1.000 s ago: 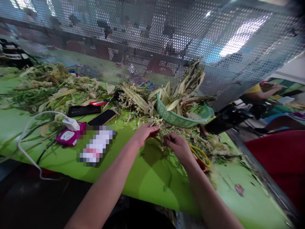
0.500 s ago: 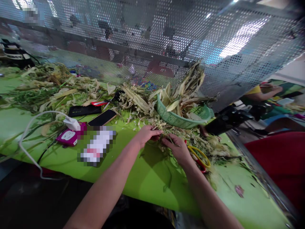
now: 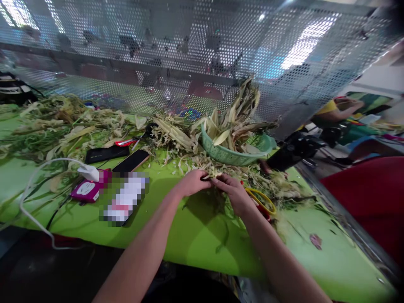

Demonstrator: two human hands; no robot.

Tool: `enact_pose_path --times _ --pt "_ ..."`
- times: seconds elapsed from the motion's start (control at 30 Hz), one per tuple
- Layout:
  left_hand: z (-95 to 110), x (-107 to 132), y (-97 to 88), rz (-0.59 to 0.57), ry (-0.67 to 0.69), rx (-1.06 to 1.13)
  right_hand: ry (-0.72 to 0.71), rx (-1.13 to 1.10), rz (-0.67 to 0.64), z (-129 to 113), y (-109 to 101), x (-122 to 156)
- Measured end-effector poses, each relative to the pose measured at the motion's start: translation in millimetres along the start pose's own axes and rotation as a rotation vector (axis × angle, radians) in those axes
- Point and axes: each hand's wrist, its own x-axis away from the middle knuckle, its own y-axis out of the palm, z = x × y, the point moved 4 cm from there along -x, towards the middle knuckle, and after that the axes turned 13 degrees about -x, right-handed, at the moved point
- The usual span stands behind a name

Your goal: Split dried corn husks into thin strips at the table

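Both my hands meet over the green tabletop (image 3: 202,235), fingertips together. My left hand (image 3: 195,183) is closed, thumb and fingers pinching in front of a pale heap of husk scraps (image 3: 252,181). Closed from the other side is my right hand (image 3: 236,192), its fingertips touching the left hand's. Between them shows a small pale piece of corn husk (image 3: 215,173), partly hidden by the fingers. Just right of my right hand lie yellow and red loop handles (image 3: 263,199), partly buried in scraps. Behind the hands stands a green plastic basket (image 3: 227,155) with dried corn husks (image 3: 235,122).
Heaped husks (image 3: 69,113) cover the back left. Nearer lie a purple power adapter (image 3: 86,190) with a white charger and cable, a dark-screened phone (image 3: 132,162), a black flat case (image 3: 105,154) and a red cutter (image 3: 124,143). A perforated metal panel (image 3: 142,75) borders the back.
My hands have come closer together, and the right fingertips now meet the left. The view has shifted slightly, so the table's things appear a little farther left.
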Motion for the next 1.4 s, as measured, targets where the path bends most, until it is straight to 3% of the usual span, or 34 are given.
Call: enact_pose_path --times 0.13,0.3,0.67,0.87,1.03,1.13,1.4 --pt "-1 -1 4.7 -0.047 0.028 0.081 0.091 -0.209 -0.005 6 1 0" --pt "-2 -1 5.6 -0.047 -0.021 0.174 -0.070 -0.285 0.122 -4 -7 0" --pt "-1 1 -2.5 0.161 -0.040 0.190 -0.312 -0.161 0.265 -17 -14 3" --pt "5 5 -5.4 0.137 -0.069 0.139 -0.342 -0.136 0.261 -18 -14 4" --pt "12 4 -5.5 0.176 0.046 0.065 -0.342 -0.126 0.234 -18 -14 4" --pt "7 2 -4.1 0.187 0.037 -0.002 -0.331 -0.104 0.225 -16 -12 4" --pt "4 1 -3.3 0.075 0.013 0.110 -0.333 -0.078 0.209 -20 -12 5"
